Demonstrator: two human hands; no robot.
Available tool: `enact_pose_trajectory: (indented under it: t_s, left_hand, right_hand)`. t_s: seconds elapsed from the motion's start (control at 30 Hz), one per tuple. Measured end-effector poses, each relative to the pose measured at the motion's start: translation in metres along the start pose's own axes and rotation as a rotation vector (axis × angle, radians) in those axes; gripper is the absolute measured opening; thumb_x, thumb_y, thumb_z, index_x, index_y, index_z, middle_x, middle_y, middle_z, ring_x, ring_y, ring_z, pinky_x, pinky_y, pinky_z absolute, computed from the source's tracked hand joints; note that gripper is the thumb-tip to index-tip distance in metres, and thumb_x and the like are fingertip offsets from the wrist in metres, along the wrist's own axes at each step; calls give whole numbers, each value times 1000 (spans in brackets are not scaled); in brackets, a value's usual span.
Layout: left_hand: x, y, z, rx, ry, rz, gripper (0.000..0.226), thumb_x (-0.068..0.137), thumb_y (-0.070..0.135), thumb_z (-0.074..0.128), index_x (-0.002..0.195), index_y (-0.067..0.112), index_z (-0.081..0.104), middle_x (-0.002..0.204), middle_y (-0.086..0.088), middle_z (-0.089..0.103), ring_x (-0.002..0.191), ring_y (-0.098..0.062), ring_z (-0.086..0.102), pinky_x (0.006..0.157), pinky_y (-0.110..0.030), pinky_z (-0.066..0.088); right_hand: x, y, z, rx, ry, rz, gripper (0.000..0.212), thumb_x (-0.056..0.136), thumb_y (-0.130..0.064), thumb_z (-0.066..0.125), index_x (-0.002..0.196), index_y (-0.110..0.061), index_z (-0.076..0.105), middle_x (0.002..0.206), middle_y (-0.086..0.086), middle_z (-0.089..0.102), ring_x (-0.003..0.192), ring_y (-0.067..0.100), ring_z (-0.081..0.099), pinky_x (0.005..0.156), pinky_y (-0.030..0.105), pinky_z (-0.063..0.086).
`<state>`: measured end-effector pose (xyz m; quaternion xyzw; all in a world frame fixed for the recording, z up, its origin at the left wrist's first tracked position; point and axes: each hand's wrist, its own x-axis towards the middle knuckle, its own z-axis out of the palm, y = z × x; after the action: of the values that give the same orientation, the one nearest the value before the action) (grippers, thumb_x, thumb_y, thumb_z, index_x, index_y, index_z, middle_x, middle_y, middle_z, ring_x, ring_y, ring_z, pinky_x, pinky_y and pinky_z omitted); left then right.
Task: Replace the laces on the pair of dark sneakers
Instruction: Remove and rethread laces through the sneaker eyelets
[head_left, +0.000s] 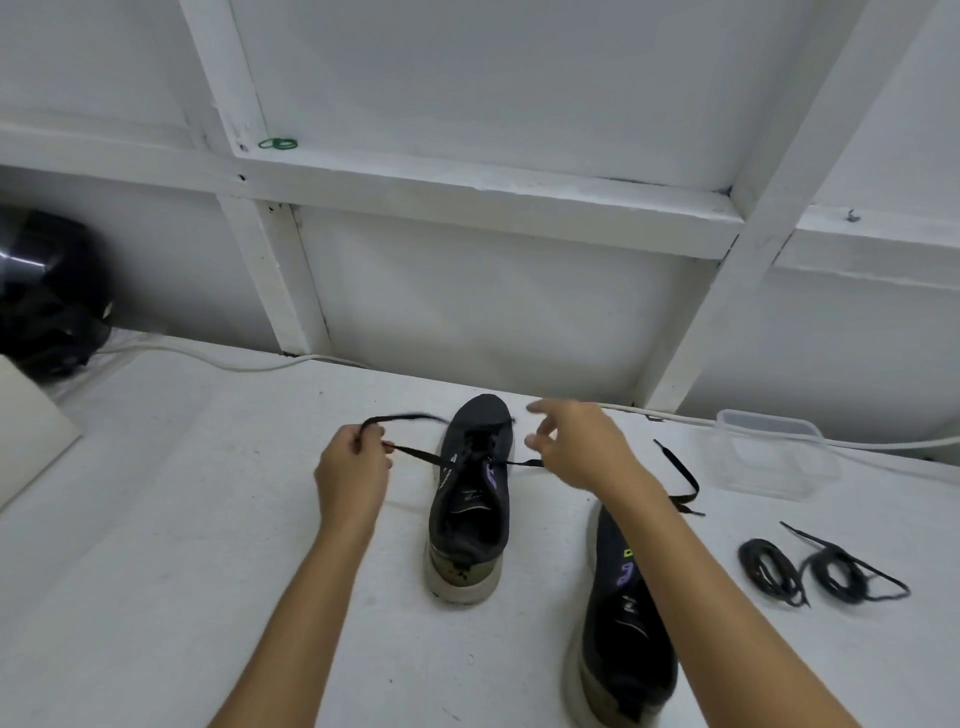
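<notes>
We saw two bare forearms reaching forward over a white tabletop (208, 519). Between the hands stood a dark fabric sneaker with a pale thick sole (470, 499), upright, its toe pointing away from us and its heel nearest. A flat black lace (415, 454) ran through its upper eyelets and stretched out to either side.

The left hand (350, 475) was curled closed, pinching the left end of that lace; the lace looped from its fingertips up and back toward the toe of the shoe. The right hand (582, 447) hovered just right of the shoe with its fingers spread and loosely bent, blurred. The right end of the lace reached to the edge of this hand, but we could not tell whether the fingers held it.

Beneath the right forearm lay the second dark sneaker with purple and green markings (623, 613), partly hidden by the arm. Just beyond the right wrist, a loose black lace (680, 475) lay on the table. Farther right of that arm sat two coiled bundles of black laces (821, 571), side by side. Past the right hand, near the wall, stood a clear plastic container (774, 457). A white cable (208, 358) ran along the table's far edge. Far to the left of the left hand sat a black rounded object (47, 291), and a green rubber band (278, 143) rested on a white wall ledge above.
</notes>
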<state>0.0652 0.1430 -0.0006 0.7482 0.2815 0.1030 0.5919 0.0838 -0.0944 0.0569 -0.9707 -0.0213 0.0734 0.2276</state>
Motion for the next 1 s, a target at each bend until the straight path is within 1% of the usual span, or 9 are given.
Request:
enact_pose_trajectory:
  t_s: [0.1,0.2,0.33,0.43,0.53,0.7,0.83,0.93,1.0]
  left_hand:
    - [18,-22,-15,125,62,-81,24,99,32,50,90,14,63,92,-4,71,80,-21,64,61,-31,42]
    - [22,-37,-23,293,53,-101,24,96,26,60,115,11,59,104,-7,67,81,-20,59,66,-31,43]
    - [13,-45,-20,483,6,23,61,90,22,72,143,10,45,139,-13,48,118,-32,55,87,-41,47]
    - [7,-38,-10,498,3,211,40,93,22,67,131,14,58,132,-9,51,113,-29,56,82,-33,43]
    - [1,-19,-3,425,-66,355,20,96,17,61,115,18,66,119,-1,60,95,-18,60,78,-26,42]
    - [-13,25,3,264,-383,526,26,95,8,58,105,29,69,103,18,68,90,6,58,74,-2,40]
    - [-29,52,17,428,-754,673,35,90,29,69,122,41,65,108,27,64,106,8,51,83,-3,37]
    - [-40,62,29,412,-783,743,6,88,40,70,94,42,70,87,15,68,91,-2,58,74,-15,43]
    - [-38,60,33,294,-676,650,13,92,36,63,80,35,67,76,13,70,77,-4,64,68,-21,47]
  right_hand:
    - [0,9,21,43,-190,-11,36,96,-29,68,132,-30,64,123,-5,67,112,17,63,98,37,51]
    - [0,10,37,71,-188,-75,36,96,-31,69,132,-33,66,130,-4,63,115,17,61,100,38,51]
    - [1,8,39,104,-110,-175,19,95,-31,69,114,-30,75,119,-6,64,109,16,60,95,36,51]
    - [-1,10,32,115,-110,-172,6,95,-33,68,95,-30,73,110,-13,64,103,11,60,87,29,49]
    - [-5,13,13,147,-168,-113,16,92,-39,67,80,-29,70,82,-15,70,81,3,63,68,20,45]
    - [-14,12,-34,183,-235,-91,27,91,-49,67,75,-27,72,73,-7,72,67,8,64,69,29,50]
    - [-20,3,-68,299,-238,-136,24,96,-44,64,79,-31,75,69,-6,71,60,4,58,56,17,42]
    - [-21,-3,-77,309,-226,-170,25,96,-43,64,77,-30,75,64,-6,67,53,0,52,50,9,37]
    - [-22,0,-79,236,-219,-152,24,95,-44,64,78,-31,75,63,-8,67,54,0,54,54,11,39]
